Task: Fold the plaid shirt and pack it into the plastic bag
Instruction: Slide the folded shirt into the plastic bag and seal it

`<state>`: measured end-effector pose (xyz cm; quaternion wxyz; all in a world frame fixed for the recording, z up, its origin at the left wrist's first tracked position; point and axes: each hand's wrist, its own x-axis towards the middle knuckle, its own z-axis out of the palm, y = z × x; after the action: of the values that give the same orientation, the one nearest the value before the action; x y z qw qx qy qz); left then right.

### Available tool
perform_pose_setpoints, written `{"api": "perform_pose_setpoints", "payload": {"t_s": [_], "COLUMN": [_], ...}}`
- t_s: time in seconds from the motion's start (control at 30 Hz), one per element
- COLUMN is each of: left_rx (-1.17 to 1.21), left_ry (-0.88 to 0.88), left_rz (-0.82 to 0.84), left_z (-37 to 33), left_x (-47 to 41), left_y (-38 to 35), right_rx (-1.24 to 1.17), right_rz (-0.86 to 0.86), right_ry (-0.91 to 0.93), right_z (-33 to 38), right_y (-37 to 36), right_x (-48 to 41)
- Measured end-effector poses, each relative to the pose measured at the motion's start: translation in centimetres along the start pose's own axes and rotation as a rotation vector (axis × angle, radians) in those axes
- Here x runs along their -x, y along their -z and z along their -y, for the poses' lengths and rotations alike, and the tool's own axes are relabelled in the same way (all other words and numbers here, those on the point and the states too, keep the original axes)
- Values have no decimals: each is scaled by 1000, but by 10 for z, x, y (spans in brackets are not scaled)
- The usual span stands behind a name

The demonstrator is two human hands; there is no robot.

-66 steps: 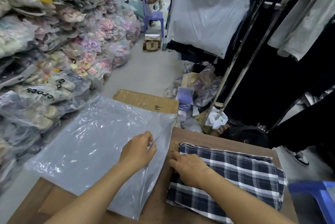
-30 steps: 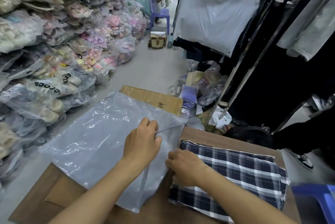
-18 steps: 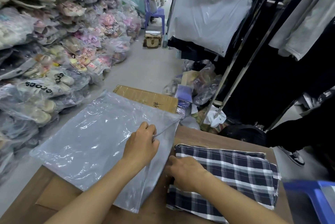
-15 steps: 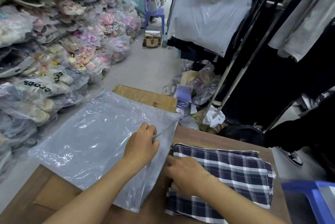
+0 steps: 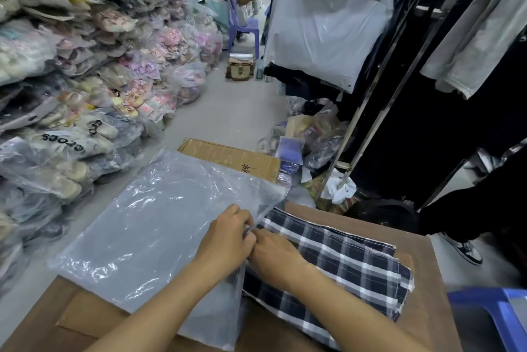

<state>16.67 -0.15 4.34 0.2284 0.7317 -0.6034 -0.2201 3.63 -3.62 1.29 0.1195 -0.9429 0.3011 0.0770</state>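
A folded dark-blue and white plaid shirt [image 5: 342, 263] lies flat on the brown table [image 5: 422, 306], to the right. A clear plastic bag [image 5: 148, 237] lies to its left, its open edge facing the shirt. My left hand [image 5: 225, 240] pinches the upper layer of the bag's mouth and lifts it. My right hand [image 5: 273, 254] rests on the shirt's left end, right at the bag's mouth. The shirt's left edge sits just under the raised plastic.
Stacks of bagged shoes [image 5: 71, 80] fill the left side. A cardboard box [image 5: 233, 157] stands beyond the table. Clothes racks [image 5: 385, 112] with dark garments rise on the right. A blue plastic stool [image 5: 493, 309] is at the right edge, and a person's leg and shoe [image 5: 462, 249] stand near the table corner.
The shirt has slid left, so its left edge now reaches the bag's mouth. My left hand lifted the bag's top layer, and both hands came close together.
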Motion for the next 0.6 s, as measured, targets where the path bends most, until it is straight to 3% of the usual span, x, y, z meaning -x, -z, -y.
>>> {"api": "perform_pose_setpoints", "payload": {"t_s": [0.1,0.13,0.23,0.33,0.43,0.53,0.6], "left_rx": [19,18,33,46,58,61,64], "left_ry": [15,22,54,52,74,77,71], "left_rz": [-6,-5,2,36,62,74,80], "left_z": [-2,-1,2,2,1,0,-2], "left_x": [1,0,1,4,4,3,2], "left_y": [-3,-5,-9,-15,-21,-25,-28], "right_rx": [-173,-228,-420,-511,-213,-308,-372], "right_rz": [159,140,-137,-337,-128,122,164], "right_ry": [-51,-37,-17,-309,-584,-723,-740], "right_z": [9,8,-17,-61,-108,-136,-140], "right_y": [0,-3,-12,-11,-4,-2,-6], "right_x": [-1,2,18,39,59,70,71]}}
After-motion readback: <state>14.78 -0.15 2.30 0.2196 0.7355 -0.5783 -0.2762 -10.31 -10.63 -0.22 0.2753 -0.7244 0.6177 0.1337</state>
